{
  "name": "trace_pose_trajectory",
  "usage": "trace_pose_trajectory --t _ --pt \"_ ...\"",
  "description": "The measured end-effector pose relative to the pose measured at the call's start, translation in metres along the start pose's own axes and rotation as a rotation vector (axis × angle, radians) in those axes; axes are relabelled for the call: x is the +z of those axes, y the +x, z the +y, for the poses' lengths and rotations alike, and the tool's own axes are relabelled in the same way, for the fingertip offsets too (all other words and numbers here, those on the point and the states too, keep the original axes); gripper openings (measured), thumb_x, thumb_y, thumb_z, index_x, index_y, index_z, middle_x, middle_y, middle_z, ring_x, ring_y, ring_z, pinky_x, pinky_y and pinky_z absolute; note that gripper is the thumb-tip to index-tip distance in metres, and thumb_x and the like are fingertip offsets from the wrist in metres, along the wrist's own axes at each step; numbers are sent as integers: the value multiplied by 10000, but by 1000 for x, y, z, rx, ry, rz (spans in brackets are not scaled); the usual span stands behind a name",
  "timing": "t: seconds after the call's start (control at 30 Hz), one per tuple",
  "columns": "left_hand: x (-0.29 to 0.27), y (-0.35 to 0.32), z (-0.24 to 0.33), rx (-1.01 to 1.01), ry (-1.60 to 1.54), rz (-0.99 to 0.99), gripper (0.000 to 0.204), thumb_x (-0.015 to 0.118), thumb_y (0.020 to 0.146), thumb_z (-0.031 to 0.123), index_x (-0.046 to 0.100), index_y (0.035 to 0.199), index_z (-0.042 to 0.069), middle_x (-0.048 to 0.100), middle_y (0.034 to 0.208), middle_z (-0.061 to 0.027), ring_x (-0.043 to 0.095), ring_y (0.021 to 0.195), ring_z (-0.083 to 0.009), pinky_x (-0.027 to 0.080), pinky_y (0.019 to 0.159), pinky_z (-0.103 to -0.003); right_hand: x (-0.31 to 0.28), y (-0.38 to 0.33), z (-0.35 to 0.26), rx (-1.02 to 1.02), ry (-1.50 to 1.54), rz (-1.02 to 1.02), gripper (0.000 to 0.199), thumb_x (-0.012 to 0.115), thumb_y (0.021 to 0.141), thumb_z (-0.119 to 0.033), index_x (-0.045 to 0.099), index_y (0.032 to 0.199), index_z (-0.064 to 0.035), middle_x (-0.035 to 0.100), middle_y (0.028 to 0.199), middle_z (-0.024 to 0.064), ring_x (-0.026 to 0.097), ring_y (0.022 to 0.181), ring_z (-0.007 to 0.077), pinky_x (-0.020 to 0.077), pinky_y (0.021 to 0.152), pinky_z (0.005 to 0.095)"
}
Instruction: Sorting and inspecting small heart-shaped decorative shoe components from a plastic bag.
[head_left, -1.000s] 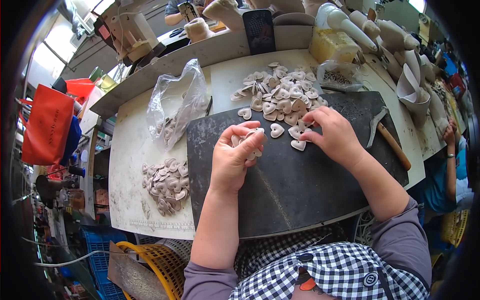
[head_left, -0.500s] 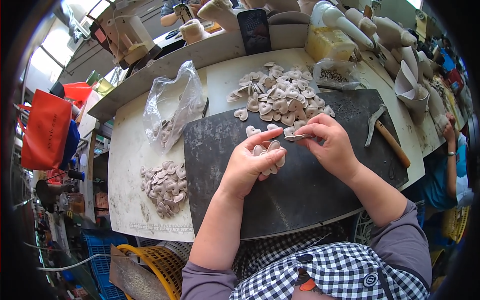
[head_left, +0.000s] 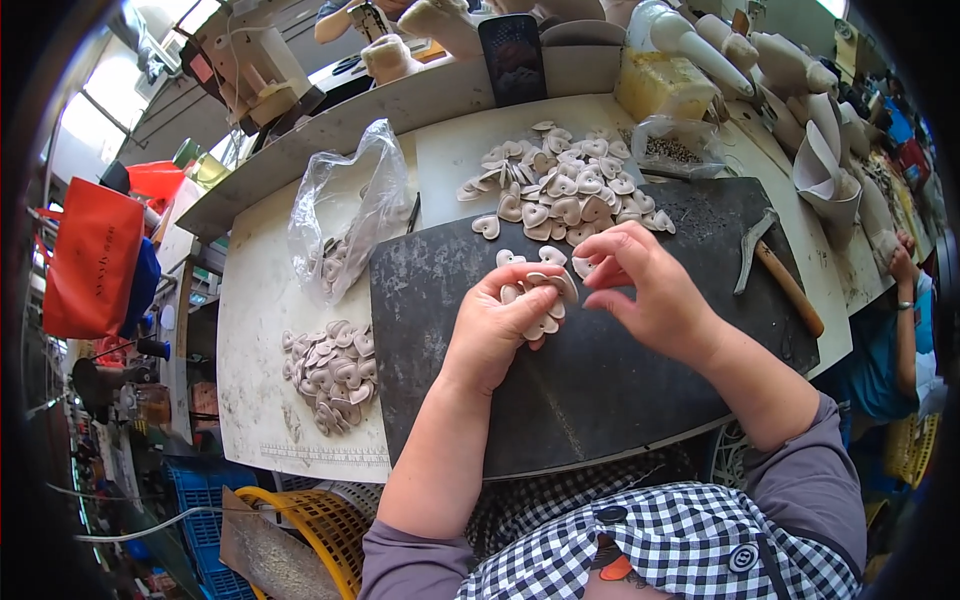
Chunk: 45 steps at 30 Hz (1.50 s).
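My left hand (head_left: 492, 325) is closed around a small bunch of beige heart-shaped pieces (head_left: 541, 318), fanned out between thumb and fingers over the black mat. Just right of it, my right hand (head_left: 650, 290) has thumb and forefinger spread apart, with nothing visible between them. One heart piece (head_left: 583, 267) shows at those fingertips, partly hidden; whether it touches them is unclear. Beyond both hands lies a large heap of the same hearts (head_left: 560, 190), each with a small dark dot. Two loose hearts (head_left: 551, 257) lie right behind my left hand.
Under my hands is a black mat (head_left: 440, 400) on a pale worktable (head_left: 250, 400). A hammer (head_left: 785, 285) lies at right. Left are a second heart pile (head_left: 330, 375) and a clear plastic bag (head_left: 345, 215). A bag of small metal bits (head_left: 675, 150) and a phone (head_left: 512, 60) are at the back.
The right thumb and forefinger, earlier pinching heart pieces, have spread apart. Hearts that were in the right fingers now appear with the bunch in my left hand.
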<state>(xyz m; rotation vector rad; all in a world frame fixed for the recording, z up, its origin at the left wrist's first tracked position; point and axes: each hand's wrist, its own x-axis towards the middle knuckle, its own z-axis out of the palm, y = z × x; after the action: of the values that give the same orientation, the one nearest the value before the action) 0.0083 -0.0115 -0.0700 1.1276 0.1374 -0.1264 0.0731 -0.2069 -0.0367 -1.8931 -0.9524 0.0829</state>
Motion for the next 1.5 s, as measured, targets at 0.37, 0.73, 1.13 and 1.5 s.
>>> trace_pose_trajectory --t 0.37,0.73,1.13,1.5 --pt "-5 -1 4 -3 -131 45 245 744 812 114 631 1024 66 660 920 -77 679 788 -188 500 539 -244 -22 4 28 112 -357 -175 225 726 737 -63 627 938 -60 583 914 75 596 866 206 491 749 314" --pt "3 2 -4 -8 -52 24 434 810 742 137 616 1119 42 667 939 -102 672 795 -187 523 589 -260 12 14 16 440 864 116 125 667 883 -82 581 923 0 647 876 52 638 788 124 557 709 265" --pt "4 -2 0 200 -157 184 208 716 843 120 636 1029 71 659 918 -73 658 772 -172 486 563 -248 42 1 6 -224 -87 219 233 630 831 20 612 1057 -30 584 991 110 608 829 208 504 760 326" --pt "-139 57 137 162 874 773 265 803 747 188 665 946 79 653 849 -24 617 710 -122 523 598 -255 40 6 15 -124 61 122 332 625 830 18 558 1148 -51 576 937 95 589 810 212 484 736 311"
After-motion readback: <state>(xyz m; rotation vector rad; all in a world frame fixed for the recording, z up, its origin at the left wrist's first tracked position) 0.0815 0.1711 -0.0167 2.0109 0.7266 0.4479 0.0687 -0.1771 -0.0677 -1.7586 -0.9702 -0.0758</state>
